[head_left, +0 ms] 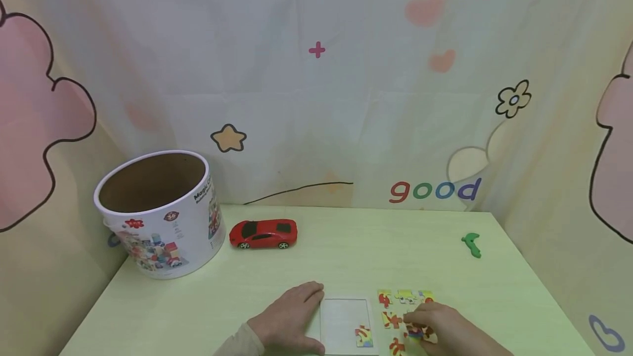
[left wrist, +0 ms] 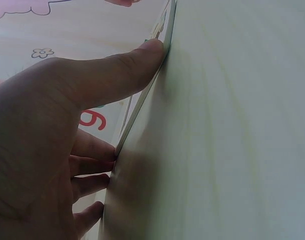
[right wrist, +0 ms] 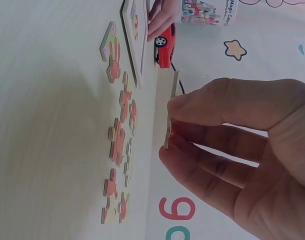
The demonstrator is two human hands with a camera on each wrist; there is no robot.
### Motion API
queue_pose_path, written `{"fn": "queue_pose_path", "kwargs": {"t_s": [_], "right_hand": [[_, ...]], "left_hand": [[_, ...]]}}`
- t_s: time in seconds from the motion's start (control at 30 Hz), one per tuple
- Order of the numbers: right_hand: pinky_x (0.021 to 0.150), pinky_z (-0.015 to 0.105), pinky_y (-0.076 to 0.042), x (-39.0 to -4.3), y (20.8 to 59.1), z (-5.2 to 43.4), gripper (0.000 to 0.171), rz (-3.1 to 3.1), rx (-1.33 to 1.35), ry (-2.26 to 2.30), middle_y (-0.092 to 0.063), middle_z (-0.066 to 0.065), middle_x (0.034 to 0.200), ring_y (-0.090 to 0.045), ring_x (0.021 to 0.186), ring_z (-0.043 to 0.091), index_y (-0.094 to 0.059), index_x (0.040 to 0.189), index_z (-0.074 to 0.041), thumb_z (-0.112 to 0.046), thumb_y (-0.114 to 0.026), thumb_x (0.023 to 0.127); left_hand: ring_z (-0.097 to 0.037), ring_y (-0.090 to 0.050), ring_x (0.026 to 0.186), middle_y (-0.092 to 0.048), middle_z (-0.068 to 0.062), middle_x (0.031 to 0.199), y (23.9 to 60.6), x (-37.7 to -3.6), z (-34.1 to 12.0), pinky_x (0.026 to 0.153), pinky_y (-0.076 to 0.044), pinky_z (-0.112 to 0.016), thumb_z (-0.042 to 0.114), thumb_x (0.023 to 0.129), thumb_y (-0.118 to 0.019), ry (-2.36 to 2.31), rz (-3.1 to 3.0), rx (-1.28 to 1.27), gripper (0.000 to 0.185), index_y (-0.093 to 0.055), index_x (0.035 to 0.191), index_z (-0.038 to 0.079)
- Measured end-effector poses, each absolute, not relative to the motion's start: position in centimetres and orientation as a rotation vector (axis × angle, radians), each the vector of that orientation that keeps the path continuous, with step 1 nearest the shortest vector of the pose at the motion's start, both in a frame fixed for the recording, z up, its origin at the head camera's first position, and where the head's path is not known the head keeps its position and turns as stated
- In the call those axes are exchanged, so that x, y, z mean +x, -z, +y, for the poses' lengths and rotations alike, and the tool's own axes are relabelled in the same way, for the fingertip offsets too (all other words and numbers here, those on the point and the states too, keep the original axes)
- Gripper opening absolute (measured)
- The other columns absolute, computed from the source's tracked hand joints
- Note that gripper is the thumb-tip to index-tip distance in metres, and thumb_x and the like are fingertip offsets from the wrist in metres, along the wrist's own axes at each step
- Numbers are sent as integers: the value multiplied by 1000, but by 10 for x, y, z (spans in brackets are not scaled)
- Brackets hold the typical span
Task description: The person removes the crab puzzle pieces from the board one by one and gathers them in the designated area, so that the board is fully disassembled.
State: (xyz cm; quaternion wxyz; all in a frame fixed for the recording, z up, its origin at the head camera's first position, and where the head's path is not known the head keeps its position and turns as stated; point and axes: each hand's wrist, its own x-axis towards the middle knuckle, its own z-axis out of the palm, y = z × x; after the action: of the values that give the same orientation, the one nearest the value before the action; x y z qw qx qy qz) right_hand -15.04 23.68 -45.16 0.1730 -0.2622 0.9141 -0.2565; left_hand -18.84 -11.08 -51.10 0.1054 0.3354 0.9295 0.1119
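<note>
My left hand [head_left: 292, 315] rests along the left side of a pale puzzle tray [head_left: 343, 317], its fingers stretched out and touching the rim. In the left wrist view the thumb [left wrist: 122, 75] lies on the tray's edge. One yellow-and-red jigsaw piece [head_left: 364, 337] sits in the tray's lower right corner. My right hand [head_left: 447, 328] pinches a thin jigsaw piece [right wrist: 174, 82] between thumb and fingers, held above the table; its picture side is mostly hidden. Several loose jigsaw pieces [head_left: 392, 320] lie right of the tray, below that hand.
Behind the tray stands a red toy car [head_left: 264, 234]. A large white bucket [head_left: 163, 235] is at the table's back left. Towards the right edge lies a small green toy part [head_left: 472, 245]. A patterned curtain [head_left: 316, 125] hangs along the table's back edge.
</note>
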Motion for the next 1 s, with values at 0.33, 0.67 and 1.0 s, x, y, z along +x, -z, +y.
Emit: {"fn": "queue_pose_path", "kwargs": {"t_s": [0.33, 0.67, 1.0], "right_hand": [[74, 25, -57, -145, 453, 247, 23, 2590, -652, 735, -66, -15, 94, -55, 79, 1, -74, 104, -13, -20, -78, 82], [70, 22, -54, -144, 457, 253, 24, 2568, -609, 729, -65, -14, 92, -54, 78, 1, -74, 105, -13, -25, -76, 84], [70, 21, -53, -141, 465, 250, 14, 2487, -567, 756, -64, -14, 88, -54, 76, 4, -74, 94, -21, -31, -76, 85]], "left_hand": [[-19, -33, 142, -33, -1, 155, 512, -186, -110, 117, -33, -38, 79, 72, -61, -311, 2751, 1004, 105, -38, 149, 11], [-22, -33, 142, -33, -3, 156, 512, -187, -113, 117, -33, -40, 81, 73, -58, -291, 2782, 1017, 106, -38, 149, 9], [-21, -33, 142, -33, -2, 156, 515, -187, -111, 117, -34, -40, 83, 72, -55, -297, 2772, 1024, 107, -38, 149, 10]]}}
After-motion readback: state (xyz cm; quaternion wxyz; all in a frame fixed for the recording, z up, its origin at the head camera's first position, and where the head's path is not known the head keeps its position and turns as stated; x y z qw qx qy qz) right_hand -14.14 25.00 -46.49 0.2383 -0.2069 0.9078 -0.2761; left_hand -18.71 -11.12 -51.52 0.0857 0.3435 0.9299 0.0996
